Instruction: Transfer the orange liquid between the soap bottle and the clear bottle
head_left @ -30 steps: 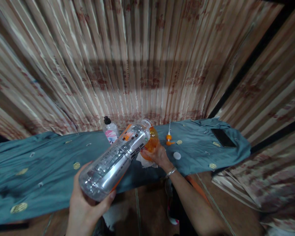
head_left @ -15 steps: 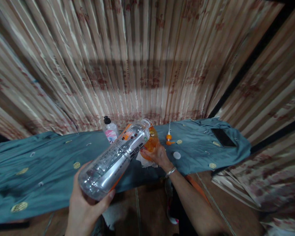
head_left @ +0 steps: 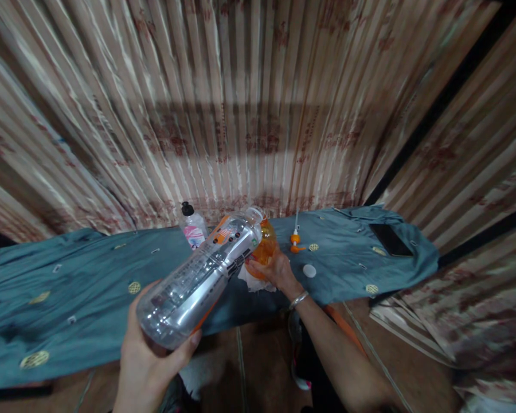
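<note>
Clear plastic bottle (head_left: pixel 200 284) stayed tilted in the grip of my left fingers (head_left: pixel 184 353), mouth at the orange bottle (head_left: pixel 265 244) my right fingers (head_left: pixel 260 269) clasped over the counter (head_left: pixel 90 287); barely anything shifted, so both remained lined up.

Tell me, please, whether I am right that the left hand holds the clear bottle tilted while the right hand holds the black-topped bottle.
Not quite: in the head view, the right hand holds the orange bottle, while the black-topped bottle stands on the cloth. The left hand does hold the clear bottle tilted.
</note>
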{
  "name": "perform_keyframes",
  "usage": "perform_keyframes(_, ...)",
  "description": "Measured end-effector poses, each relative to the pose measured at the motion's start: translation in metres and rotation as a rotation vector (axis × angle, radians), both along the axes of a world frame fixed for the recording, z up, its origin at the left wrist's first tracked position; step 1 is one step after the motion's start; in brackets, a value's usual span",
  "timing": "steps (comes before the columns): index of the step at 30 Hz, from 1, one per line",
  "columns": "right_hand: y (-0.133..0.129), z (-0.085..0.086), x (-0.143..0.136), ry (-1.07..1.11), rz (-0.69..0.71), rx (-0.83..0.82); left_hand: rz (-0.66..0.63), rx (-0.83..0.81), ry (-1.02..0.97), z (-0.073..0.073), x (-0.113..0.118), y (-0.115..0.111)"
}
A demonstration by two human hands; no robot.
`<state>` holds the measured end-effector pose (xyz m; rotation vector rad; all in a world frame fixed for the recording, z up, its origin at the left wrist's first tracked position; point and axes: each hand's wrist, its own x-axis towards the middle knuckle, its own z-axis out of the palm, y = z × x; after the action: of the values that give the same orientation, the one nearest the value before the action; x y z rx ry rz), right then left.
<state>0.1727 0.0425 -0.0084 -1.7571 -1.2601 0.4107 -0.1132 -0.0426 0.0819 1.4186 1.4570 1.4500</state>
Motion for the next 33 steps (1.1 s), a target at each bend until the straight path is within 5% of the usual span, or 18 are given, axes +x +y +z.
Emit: perform_keyframes(33,0.0007,0.0021,-0.0012,0.004,-0.016,-0.013,-0.014,0.003,0.013,0.0006,0.0001,-0.0021)
